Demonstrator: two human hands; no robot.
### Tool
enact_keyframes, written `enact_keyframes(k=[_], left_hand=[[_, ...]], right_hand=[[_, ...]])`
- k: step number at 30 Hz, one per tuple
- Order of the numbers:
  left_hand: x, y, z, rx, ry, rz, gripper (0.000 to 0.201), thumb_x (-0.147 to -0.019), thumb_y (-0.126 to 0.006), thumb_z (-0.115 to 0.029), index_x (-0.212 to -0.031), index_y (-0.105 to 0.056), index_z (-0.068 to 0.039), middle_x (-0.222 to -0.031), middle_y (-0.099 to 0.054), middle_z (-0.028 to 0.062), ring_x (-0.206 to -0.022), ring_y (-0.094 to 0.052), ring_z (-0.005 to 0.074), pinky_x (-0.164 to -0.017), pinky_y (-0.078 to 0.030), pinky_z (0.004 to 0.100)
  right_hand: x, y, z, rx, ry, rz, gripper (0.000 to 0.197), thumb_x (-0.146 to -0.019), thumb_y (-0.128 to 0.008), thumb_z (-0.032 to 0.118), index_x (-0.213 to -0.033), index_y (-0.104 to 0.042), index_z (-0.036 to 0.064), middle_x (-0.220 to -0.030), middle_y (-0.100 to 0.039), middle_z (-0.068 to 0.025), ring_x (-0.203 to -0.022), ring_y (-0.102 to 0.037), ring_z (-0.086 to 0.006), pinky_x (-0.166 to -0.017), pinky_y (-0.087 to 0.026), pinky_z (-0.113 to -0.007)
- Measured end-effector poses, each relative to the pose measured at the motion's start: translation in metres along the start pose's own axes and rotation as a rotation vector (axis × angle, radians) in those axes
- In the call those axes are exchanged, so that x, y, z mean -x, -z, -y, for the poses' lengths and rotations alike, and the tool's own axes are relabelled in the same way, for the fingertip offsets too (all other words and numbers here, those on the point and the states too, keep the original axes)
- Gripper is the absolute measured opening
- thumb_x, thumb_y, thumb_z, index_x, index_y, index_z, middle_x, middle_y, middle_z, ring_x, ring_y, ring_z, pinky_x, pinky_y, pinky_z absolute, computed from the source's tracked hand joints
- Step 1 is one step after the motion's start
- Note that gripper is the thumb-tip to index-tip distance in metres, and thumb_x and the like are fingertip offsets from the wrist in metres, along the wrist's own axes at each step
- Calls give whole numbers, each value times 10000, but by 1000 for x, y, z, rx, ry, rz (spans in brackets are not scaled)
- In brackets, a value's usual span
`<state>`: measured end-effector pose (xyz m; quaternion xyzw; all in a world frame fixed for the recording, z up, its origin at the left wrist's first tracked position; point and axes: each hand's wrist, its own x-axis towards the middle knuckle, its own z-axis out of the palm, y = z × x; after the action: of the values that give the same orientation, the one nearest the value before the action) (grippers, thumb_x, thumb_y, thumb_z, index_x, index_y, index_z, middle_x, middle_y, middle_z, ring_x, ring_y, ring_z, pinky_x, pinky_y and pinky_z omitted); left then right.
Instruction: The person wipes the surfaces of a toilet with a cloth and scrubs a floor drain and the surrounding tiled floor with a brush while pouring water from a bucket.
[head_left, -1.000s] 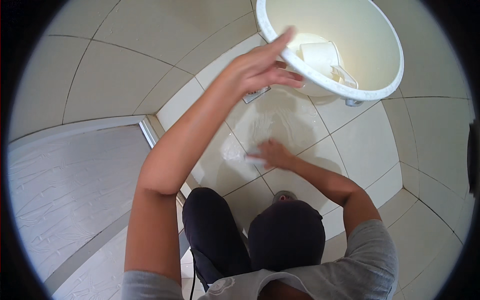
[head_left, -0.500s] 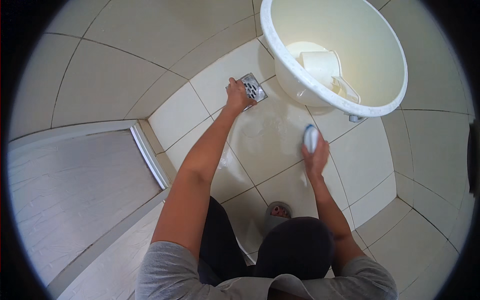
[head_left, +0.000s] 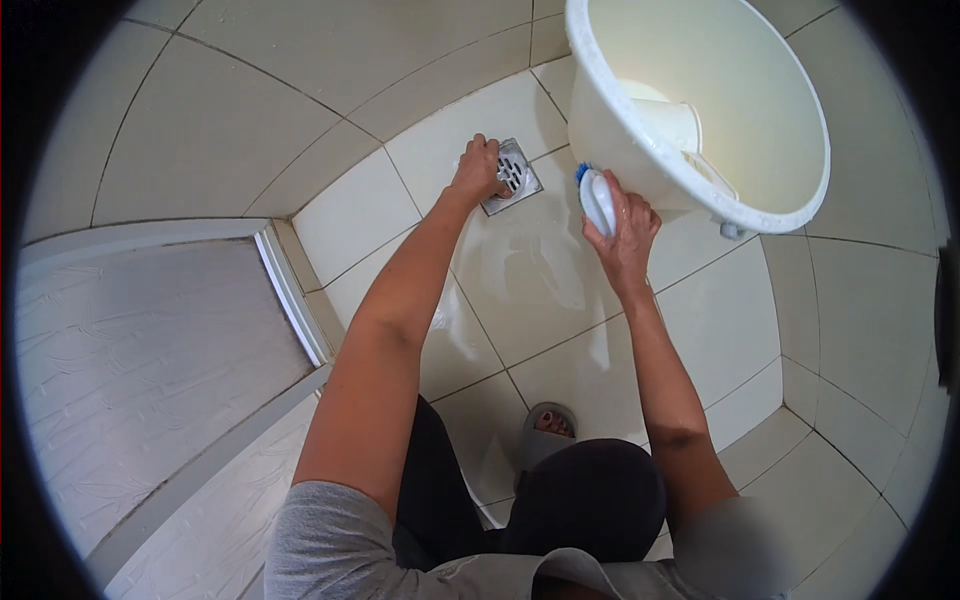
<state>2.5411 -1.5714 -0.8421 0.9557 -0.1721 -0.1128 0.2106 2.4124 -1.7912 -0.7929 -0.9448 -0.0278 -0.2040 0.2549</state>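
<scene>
Head view looks straight down on a wet floor of pale cream tiles (head_left: 590, 370), and I see both my arms reaching forward over it. My left hand (head_left: 478, 172) rests on the square silver metal drain grate (head_left: 512, 176) set in the floor, its fingers curled down onto the grate's near-left edge; I cannot tell whether they actually grip it or only press on it. My right hand (head_left: 625, 232) is closed around a white plastic scrub brush with blue bristles (head_left: 596, 196), which it holds just to the right of the grate and close against the outer wall of the large cream plastic tub (head_left: 800, 190). Inside that tub lies a small cream plastic scoop with a handle (head_left: 672, 125). Below my arms I see dark trousers and a grey sandal (head_left: 548, 432) on the tiles, and to the left a grey sliding door frame (head_left: 290, 290).
</scene>
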Motion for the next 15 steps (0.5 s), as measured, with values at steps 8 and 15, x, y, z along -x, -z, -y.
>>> enact_keyframes(k=[8,15], left_hand=[[-2,3,4,-53,-301,45,237,-652,-599,-28,-884,-552,-14,-932,-500,110,-960,-470,282,-820,-443,348],[-27,16,14,-371,-1053,304,142,-764,-451,-66,-853,-546,-10,-943,-490,90,-954,-469,233,-856,-416,300]], right_hand=[[-9,6,-28,-69,-166,140,715,-668,-688,231,-1312,-378,214,-979,-473,-70,-946,-456,-234,-825,-311,-420],[52,0,-28,47,-302,439,764,-673,-695,178,-1334,-315,224,-1006,-477,-133,-943,-471,-307,-779,-366,-441]])
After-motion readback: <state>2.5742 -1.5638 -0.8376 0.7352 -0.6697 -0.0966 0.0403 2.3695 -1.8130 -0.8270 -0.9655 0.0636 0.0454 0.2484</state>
